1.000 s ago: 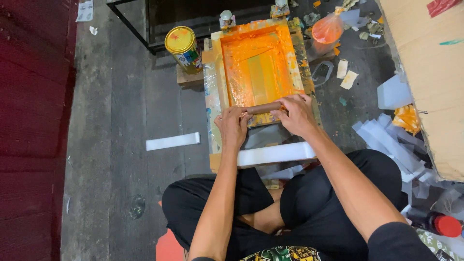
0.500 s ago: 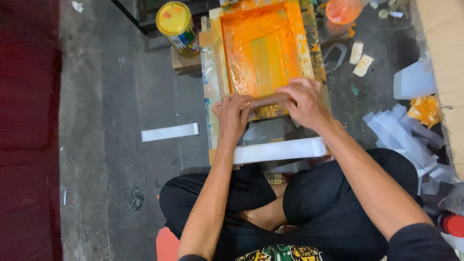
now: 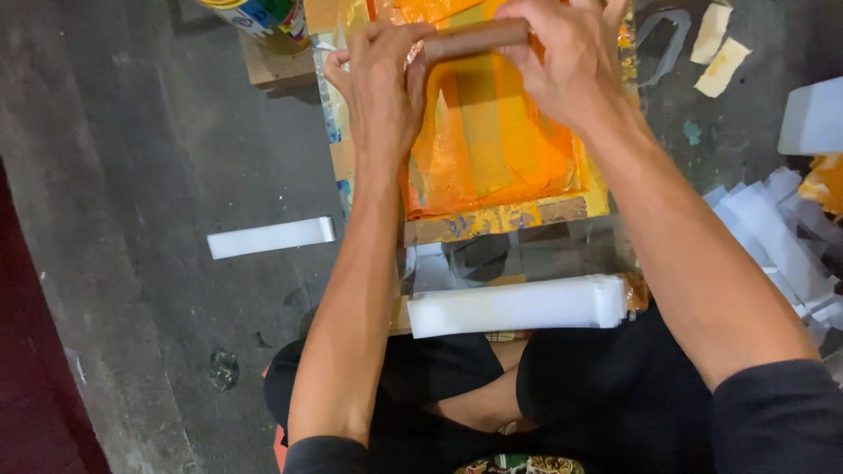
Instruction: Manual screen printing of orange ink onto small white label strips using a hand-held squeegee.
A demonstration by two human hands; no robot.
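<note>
The squeegee (image 3: 474, 37), a brown wooden bar, lies crosswise near the far edge of the screen (image 3: 492, 149), on the orange ink. Both hands hold it. The left hand (image 3: 382, 83) grips its left end, fingers curled over the top and the back of the hand turned up. The right hand (image 3: 571, 61) is closed around its right end, with the knuckles facing up. Both forearms reach forward from the body, almost straight, and come a little closer to each other toward the bar.

The screen is covered with wet orange ink, with paler stripes in the middle. Its near edge is a taped frame with yellow and blue spots. Just beyond this near edge, close to the crossed legs, lies a stack of white strips (image 3: 518, 305). One white strip (image 3: 270, 237) lies alone on the floor (image 3: 132, 175), to the left of the screen. A tin can (image 3: 259, 16) stands at the screen's far left corner. More white sheets (image 3: 781, 228) lie in a pile at the right.
</note>
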